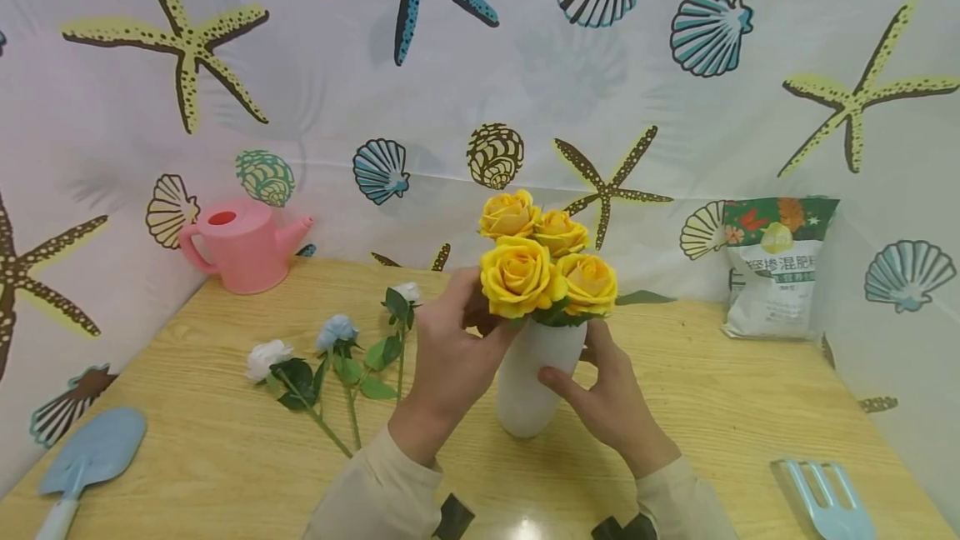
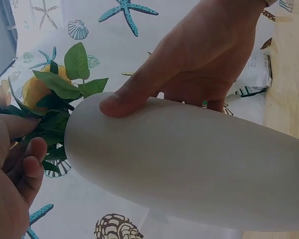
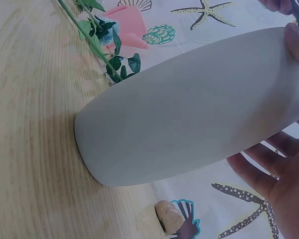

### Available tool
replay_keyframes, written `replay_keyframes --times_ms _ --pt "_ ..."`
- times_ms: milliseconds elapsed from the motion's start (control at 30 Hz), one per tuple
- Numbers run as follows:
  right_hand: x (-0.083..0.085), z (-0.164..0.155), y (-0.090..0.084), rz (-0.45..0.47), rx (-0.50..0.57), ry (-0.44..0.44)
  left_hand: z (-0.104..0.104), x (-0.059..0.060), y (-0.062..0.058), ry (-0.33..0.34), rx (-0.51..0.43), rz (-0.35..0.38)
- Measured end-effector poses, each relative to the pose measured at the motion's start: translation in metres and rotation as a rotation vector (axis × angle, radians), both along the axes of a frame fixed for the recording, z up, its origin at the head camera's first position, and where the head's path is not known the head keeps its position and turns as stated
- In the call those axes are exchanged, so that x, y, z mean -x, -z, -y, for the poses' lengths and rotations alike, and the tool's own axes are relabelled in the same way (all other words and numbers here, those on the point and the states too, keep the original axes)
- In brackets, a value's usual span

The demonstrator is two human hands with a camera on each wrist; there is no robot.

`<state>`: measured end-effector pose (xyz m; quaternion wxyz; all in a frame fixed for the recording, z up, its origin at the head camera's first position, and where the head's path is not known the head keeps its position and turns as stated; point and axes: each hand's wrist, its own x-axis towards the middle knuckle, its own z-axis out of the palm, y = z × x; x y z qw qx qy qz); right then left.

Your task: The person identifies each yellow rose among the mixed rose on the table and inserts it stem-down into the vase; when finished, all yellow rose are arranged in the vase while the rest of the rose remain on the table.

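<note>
A tall white vase [image 1: 528, 377] stands on the wooden table, holding several yellow roses [image 1: 517, 275] bunched above its mouth. My right hand [image 1: 613, 398] grips the vase from the right side, thumb across the front near the top. In the right wrist view the vase's base [image 3: 97, 149] meets the tabletop. At the left of the blooms, my left hand [image 1: 453, 352] is raised to the rim. The left wrist view shows its curled fingers [image 2: 34, 167] pinching among the green leaves [image 2: 52, 127] below a yellow rose [image 2: 40, 92]; the stem itself is hidden.
Left of the vase lie a white rose [image 1: 268, 359], a blue rose [image 1: 337, 332] and another white rose [image 1: 407, 292]. A pink watering can [image 1: 251, 252] stands behind them. A blue trowel [image 1: 97, 448], a blue hand fork [image 1: 828, 498] and a fertilizer bag [image 1: 780, 282] are farther out.
</note>
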<state>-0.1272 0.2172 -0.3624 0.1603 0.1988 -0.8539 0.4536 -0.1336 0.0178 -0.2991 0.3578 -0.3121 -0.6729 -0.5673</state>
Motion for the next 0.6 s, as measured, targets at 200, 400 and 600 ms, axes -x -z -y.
replay_keyframes --times_ms 200,400,600 --pt "0.0 0.0 0.001 -0.019 0.002 -0.012 -0.001 0.002 0.003 -0.029 0.05 0.075" --pt "0.0 0.0 0.002 -0.025 -0.001 -0.017 0.003 0.002 0.003 -0.002 0.056 0.097" --pt "0.0 -0.001 0.001 -0.019 -0.009 -0.024 0.014 0.001 -0.003 -0.001 0.091 0.091"
